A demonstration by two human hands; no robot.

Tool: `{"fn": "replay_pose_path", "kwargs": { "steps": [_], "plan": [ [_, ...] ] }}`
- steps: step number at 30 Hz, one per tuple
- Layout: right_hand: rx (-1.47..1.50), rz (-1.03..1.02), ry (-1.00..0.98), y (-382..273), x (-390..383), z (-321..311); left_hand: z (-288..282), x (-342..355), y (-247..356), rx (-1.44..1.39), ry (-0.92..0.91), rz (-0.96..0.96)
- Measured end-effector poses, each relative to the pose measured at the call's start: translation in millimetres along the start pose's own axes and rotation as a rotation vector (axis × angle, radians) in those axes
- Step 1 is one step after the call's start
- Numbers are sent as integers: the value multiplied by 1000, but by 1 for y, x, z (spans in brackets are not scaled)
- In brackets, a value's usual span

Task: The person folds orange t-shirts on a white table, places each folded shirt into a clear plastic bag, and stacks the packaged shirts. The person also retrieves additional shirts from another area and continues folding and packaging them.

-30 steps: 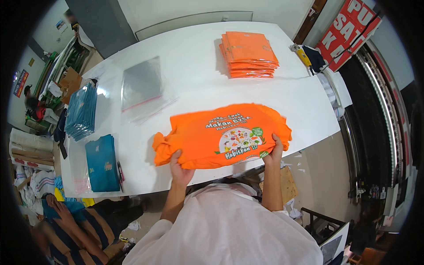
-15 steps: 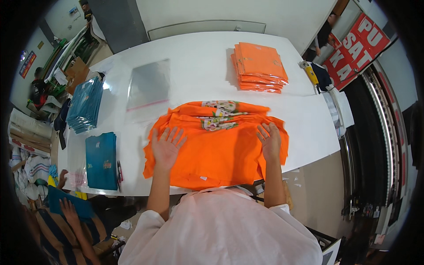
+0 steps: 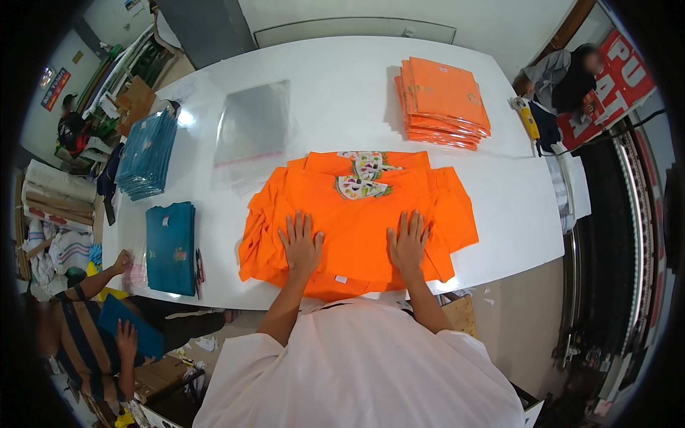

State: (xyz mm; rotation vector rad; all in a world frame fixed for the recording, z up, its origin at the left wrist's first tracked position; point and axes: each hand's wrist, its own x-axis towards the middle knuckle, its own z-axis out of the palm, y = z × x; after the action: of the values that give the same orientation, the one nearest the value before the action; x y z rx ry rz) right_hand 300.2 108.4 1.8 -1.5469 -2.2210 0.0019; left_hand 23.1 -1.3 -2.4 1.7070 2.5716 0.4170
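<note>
Orange T-shirts (image 3: 357, 239) with a colourful print lie spread one over another at the table's near edge, hems and sleeves uneven. Both my palms rest flat on the top shirt. My left hand (image 3: 302, 246) presses its left part with fingers apart, pointing away from me. My right hand (image 3: 408, 245) lies the same way on the right part. Neither hand grips any cloth. A small white label (image 3: 341, 279) shows near the shirts' closest edge. How many shirts are layered there I cannot tell.
On the white table (image 3: 514, 192) stand a bagged orange stack (image 3: 444, 96), clear plastic bags (image 3: 253, 118), a bagged teal stack (image 3: 146, 155) and folded teal shirts (image 3: 170, 246) beside pens (image 3: 200, 269). At left, a co-worker (image 3: 85, 328) holds a teal garment. Another person (image 3: 564, 78) stands far right.
My hands have come down from above the shirts, palms turned from facing up to flat on the cloth. The top shirt's bunched printed part now lies flatter. The person at far right has come further into view.
</note>
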Motion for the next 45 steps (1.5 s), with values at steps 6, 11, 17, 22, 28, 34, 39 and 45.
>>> {"fn": "replay_pose_path", "kwargs": {
  "steps": [6, 11, 17, 22, 28, 34, 39, 45],
  "plan": [
    [-30, -126, -164, 56, 8, -19, -3, 1, -36, 103, -39, -15],
    [-420, 122, -49, 164, -9, -35, -37, 15, -131, 378, 57, -147],
    [337, 509, 157, 165, 0, -52, -70, 22, -159, -18, 351, -173],
    [347, 404, 59, 57, -31, -26, -36, 4, -94, -296, 56, -216],
    [336, 728, -286, 57, -32, -21, -35, 18, -70, -394, -25, -452],
    [1308, 816, -155, 20, -20, -135, -111, 5, -103, -1062, -231, -431],
    [1535, 614, 206, -24, -2, -298, -289, -17, -35, -1543, 223, -529],
    [1532, 346, 213, -9, 124, -297, -324, 97, -31, -1665, 77, -58]
  ]
}}
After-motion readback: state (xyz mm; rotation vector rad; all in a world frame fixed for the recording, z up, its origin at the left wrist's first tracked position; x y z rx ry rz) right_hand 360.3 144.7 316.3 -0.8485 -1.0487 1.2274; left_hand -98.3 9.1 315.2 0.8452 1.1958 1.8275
